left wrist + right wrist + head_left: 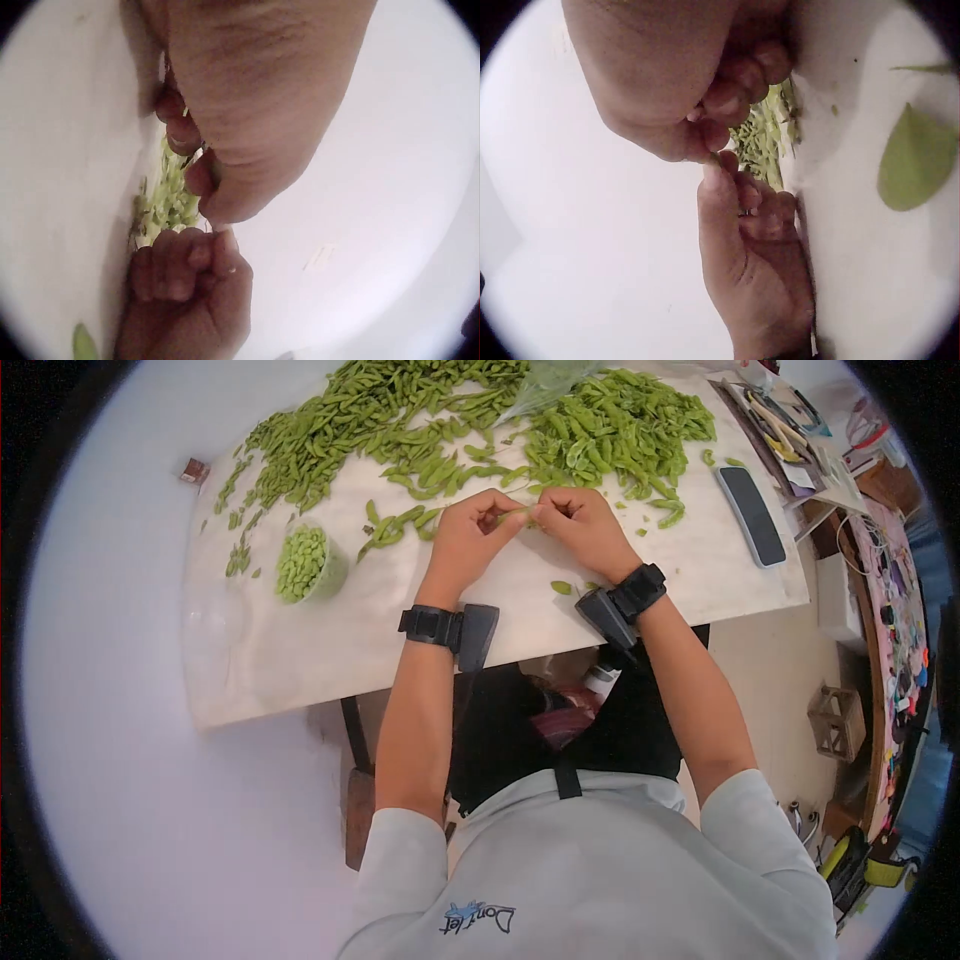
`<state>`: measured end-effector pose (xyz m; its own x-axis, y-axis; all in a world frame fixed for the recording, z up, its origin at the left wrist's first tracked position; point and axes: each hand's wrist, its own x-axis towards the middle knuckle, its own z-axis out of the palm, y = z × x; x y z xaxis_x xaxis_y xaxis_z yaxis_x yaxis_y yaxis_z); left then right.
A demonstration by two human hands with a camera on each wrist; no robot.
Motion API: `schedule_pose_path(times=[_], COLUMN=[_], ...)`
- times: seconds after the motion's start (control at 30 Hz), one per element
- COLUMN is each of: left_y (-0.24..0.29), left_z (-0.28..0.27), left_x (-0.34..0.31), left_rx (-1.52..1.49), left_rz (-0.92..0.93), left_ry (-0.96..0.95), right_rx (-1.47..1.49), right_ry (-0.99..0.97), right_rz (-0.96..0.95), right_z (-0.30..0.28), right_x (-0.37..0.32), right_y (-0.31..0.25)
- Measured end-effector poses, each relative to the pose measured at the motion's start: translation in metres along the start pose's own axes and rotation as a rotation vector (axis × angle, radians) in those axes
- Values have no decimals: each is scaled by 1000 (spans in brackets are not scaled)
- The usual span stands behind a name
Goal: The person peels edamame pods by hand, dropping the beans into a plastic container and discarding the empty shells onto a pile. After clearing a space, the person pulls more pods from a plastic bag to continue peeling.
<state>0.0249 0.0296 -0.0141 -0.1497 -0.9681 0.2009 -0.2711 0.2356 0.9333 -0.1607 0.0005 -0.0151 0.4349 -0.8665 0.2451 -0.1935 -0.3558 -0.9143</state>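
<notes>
Both hands meet over the table just in front of the heaps of green pods. The left hand (468,540) pinches one end of a green pod (515,512) between thumb and fingers. At the other end of it, the right hand (588,532) pinches too, its remaining fingers curled. Fingers cover most of the pod; in the right wrist view only a sliver of green (715,159) shows between the fingertips. A clear cup (333,573) filled with shelled green beans (300,563) stands left of the hands.
Whole pods (400,420) heap across the back left, and another pile (620,430) lies back right beside a clear plastic bag (548,385). A phone (752,517) lies at the right, near a tray of tools (775,430). Loose green pieces (562,588) lie near the right wrist.
</notes>
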Motion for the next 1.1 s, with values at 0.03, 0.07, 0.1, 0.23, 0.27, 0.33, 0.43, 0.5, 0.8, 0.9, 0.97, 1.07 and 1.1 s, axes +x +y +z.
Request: schedule_pose_path(times=[0.03,0.07,0.1,0.23,0.27,0.33,0.43,0.5,0.8,0.9,0.97,1.07,1.1], left_y=[-1,-2,0,14,13,12,10,8,4,9,6,1,2], left_z=[1,2,4,7,7,8,7,7,2,1,3,2,3], left_x=[0,1,1,2,2,5,7,10,12,14,14,15,16], left_rx=[-16,-4,8,242,258,290,186,72,-215,-375,-436,-396,-373], left_rz=[22,20,21,173,213,296,215,164,81,71,59,7,-8], left_ry=[7,15,23,88,78,60,119,189,272,252,230,164,128], right_rx=[18,34,48,55,50,82,202,293,366,495,516,527,526], right_ry=[-4,-6,-5,17,9,19,58,73,-5,-75,-93,-28,8], right_rz=[8,15,22,-3,1,27,96,138,98,159,152,134,128], right_z=[1,0,0,-2,-2,-2,6,9,9,11,10,10,11], right_x=[0,-1,0,-2,-2,0,4,9,37,34,34,34,34], right_y=[1,1,0,-2,-2,-5,-13,-17,-16,-15,-14,-10,-11])
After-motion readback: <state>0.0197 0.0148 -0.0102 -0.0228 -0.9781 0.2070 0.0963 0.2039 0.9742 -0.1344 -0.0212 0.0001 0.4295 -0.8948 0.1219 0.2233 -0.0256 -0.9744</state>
